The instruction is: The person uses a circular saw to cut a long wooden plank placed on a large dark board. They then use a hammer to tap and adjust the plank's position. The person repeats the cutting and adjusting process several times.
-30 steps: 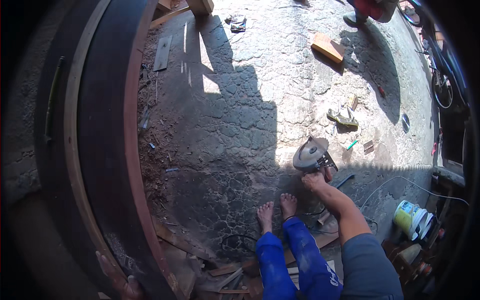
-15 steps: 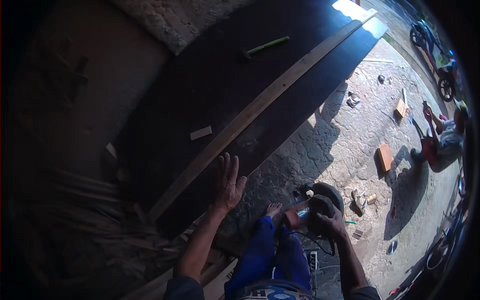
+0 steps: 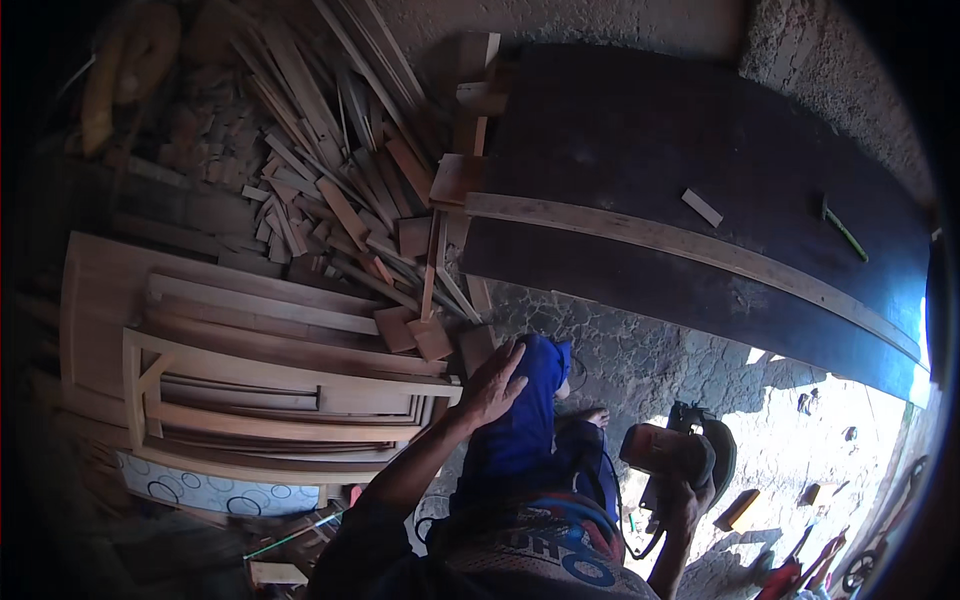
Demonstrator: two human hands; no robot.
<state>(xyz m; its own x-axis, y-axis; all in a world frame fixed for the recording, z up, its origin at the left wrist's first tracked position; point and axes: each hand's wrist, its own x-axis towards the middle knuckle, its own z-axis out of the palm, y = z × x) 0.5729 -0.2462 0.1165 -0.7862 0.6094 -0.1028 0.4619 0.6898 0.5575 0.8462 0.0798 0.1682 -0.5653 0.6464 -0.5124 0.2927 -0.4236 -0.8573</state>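
Observation:
My right hand (image 3: pixel 688 492) grips a circular saw (image 3: pixel 655 447) with a reddish motor housing and a dark round guard, held at my right side above the floor. A cord hangs from the saw. My left hand (image 3: pixel 490 392) is empty, fingers stretched out, above my blue-trousered leg. Ahead and to the right lies a large dark panel (image 3: pixel 620 130). A long wooden strip (image 3: pixel 640 235) runs along its length. A small pale wood piece (image 3: pixel 702 207) and a hammer with a green handle (image 3: pixel 845 230) rest on the panel.
Loose offcuts and boards (image 3: pixel 350 200) are heaped at the far left. Wooden frames and panels (image 3: pixel 290 410) are stacked left of me. Wood blocks (image 3: pixel 740 510) lie on the sunlit, cracked floor (image 3: pixel 780 430) at right. A rough wall stands behind the panel.
The view has swung left, bringing the wood heap and stacked frames into sight. My left hand has gone from the panel's near edge to above my leg. My right hand still holds the saw.

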